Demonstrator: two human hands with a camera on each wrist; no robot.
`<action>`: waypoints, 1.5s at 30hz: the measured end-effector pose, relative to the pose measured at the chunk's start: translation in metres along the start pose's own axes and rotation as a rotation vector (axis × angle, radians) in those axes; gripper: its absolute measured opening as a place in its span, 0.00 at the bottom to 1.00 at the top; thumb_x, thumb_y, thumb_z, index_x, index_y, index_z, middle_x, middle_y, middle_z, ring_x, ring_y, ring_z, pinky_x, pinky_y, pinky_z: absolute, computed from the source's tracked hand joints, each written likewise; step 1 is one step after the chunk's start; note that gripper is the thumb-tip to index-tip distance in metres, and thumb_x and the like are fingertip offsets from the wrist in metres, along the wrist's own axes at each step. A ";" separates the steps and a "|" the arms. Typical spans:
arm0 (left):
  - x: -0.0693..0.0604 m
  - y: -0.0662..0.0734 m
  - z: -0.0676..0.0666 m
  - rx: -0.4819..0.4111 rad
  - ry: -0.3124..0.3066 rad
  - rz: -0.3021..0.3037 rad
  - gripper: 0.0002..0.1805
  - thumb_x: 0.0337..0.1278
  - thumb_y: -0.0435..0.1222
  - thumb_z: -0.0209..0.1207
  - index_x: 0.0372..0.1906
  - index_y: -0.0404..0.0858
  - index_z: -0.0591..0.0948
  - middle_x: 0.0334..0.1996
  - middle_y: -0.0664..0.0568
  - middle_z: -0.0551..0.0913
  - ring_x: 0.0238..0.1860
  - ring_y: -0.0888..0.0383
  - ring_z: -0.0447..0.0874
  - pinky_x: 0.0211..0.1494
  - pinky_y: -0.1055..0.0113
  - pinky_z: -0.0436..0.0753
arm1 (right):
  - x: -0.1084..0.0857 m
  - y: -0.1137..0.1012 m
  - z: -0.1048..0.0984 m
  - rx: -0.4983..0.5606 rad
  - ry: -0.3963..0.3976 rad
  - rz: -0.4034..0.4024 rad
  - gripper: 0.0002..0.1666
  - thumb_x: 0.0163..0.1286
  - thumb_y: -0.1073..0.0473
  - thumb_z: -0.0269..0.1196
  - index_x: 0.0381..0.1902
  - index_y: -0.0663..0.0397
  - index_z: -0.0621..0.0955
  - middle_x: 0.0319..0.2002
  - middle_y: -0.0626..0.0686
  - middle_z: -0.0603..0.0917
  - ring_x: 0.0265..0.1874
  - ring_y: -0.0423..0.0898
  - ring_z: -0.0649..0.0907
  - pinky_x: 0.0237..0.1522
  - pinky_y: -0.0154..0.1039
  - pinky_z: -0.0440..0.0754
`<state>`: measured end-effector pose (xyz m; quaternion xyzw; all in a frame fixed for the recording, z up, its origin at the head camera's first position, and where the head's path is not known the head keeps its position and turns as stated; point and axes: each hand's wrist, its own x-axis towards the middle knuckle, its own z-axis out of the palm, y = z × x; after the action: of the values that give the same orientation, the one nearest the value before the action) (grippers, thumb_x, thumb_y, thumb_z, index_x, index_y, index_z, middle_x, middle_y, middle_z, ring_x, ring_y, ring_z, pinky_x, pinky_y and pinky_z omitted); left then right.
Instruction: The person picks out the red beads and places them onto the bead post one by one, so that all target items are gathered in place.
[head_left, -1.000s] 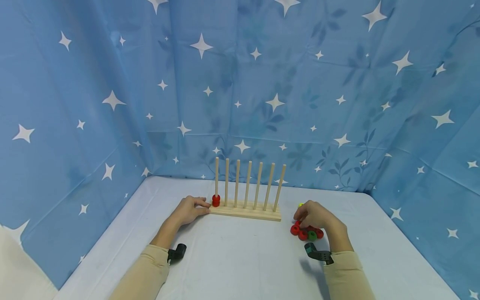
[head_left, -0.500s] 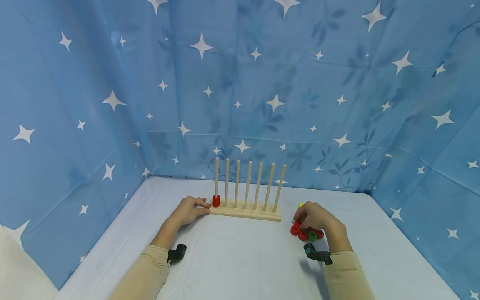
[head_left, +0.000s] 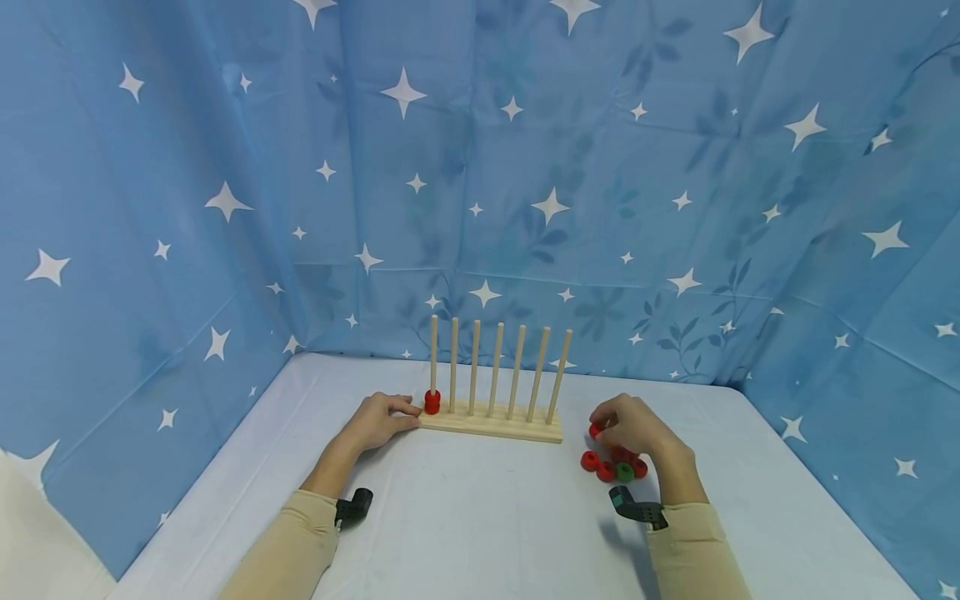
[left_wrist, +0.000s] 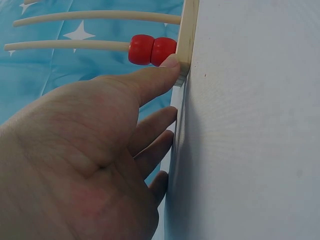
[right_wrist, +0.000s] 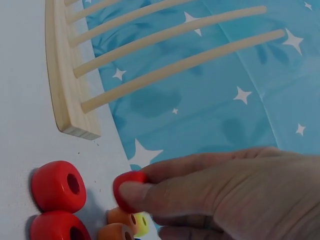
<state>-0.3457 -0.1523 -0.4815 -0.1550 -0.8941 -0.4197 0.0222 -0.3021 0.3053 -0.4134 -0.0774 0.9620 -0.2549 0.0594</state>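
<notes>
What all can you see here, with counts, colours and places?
Base: one, pale wood, on the table
Pegs: seven, pale wood, along the base
Threaded beads: two, red, leftmost peg
Held bead: one, red, right hand
Loose red beads: at least three, red, near right hand
Green bead: one, green, among those
Orange beads: two, orange, near held bead
Yellow bead: one, yellow, beside orange
Table: one, white, beneath
Backdrop: one, blue with white stars, behind
Wrist cameras: two, black, wrists
Sleeves: two, beige, forearms
Left hand: one, bare, base's left end
Right hand: one, bare, over loose beads
</notes>
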 end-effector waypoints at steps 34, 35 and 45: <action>-0.001 0.002 0.000 -0.017 -0.008 -0.018 0.11 0.63 0.38 0.71 0.48 0.45 0.93 0.67 0.39 0.81 0.75 0.35 0.69 0.78 0.36 0.63 | -0.009 -0.042 -0.019 0.037 0.427 -0.275 0.18 0.73 0.61 0.68 0.58 0.60 0.85 0.53 0.60 0.87 0.51 0.61 0.87 0.56 0.63 0.85; -0.001 0.002 0.000 -0.016 -0.007 -0.018 0.11 0.63 0.38 0.71 0.48 0.45 0.93 0.67 0.39 0.81 0.75 0.35 0.69 0.78 0.36 0.63 | -0.009 -0.043 -0.019 0.039 0.425 -0.284 0.18 0.73 0.61 0.68 0.58 0.60 0.85 0.52 0.60 0.87 0.51 0.61 0.87 0.56 0.63 0.85; -0.001 0.001 0.000 -0.014 -0.006 -0.013 0.10 0.62 0.39 0.71 0.48 0.46 0.93 0.66 0.40 0.81 0.75 0.35 0.70 0.78 0.37 0.64 | -0.012 -0.066 -0.021 0.059 0.460 -0.404 0.18 0.71 0.62 0.70 0.57 0.58 0.86 0.51 0.58 0.88 0.49 0.57 0.88 0.52 0.59 0.87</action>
<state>-0.3448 -0.1520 -0.4804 -0.1507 -0.8921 -0.4257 0.0157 -0.2861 0.2613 -0.3612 -0.2057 0.9076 -0.3002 -0.2095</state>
